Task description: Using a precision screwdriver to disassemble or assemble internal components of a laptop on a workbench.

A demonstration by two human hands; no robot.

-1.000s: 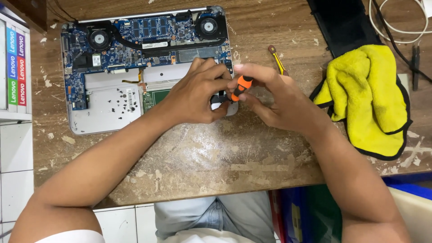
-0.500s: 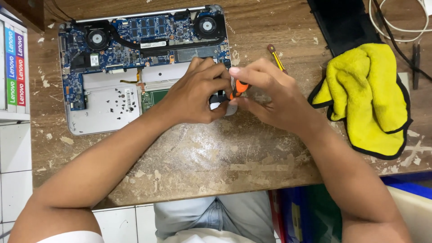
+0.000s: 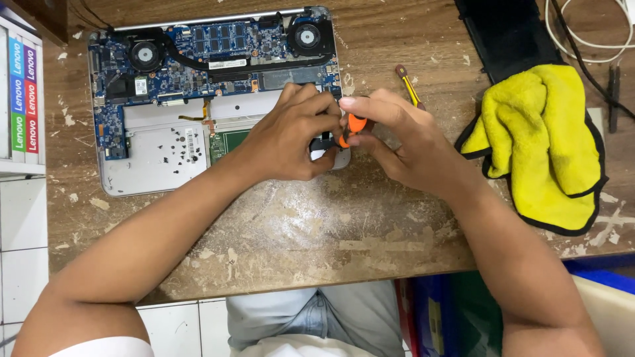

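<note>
Little has shifted since the earlier frames: both hands stay at the lower right corner of the opened laptop [image 3: 155, 165], and the orange screwdriver [image 3: 356, 123] has turned only slightly in my grip; it now shows as a short orange stub between the fingers. My right hand [image 3: 407, 142] is clamped on that screwdriver, thumb and forefinger pinched round its handle; the tip is hidden behind my left hand, so I cannot tell what it bears on. My left hand [image 3: 291, 135] lies curled over the laptop's lower right corner, fingers drawn together and pressing on a small dark part there; whether it grips that part or only steadies it I cannot tell. Inside the laptop, the blue circuit board [image 3: 218, 49] with two fans runs along the far edge; loose dark screws [image 3: 177, 147] lie scattered on the bare silver panel at its lower left. Just right of the laptop lies a yellow-handled screwdriver [image 3: 410, 87]; farther right, well apart from it, a yellow cloth [image 3: 536, 139] rests on the worn wooden table [image 3: 297, 231].
</note>
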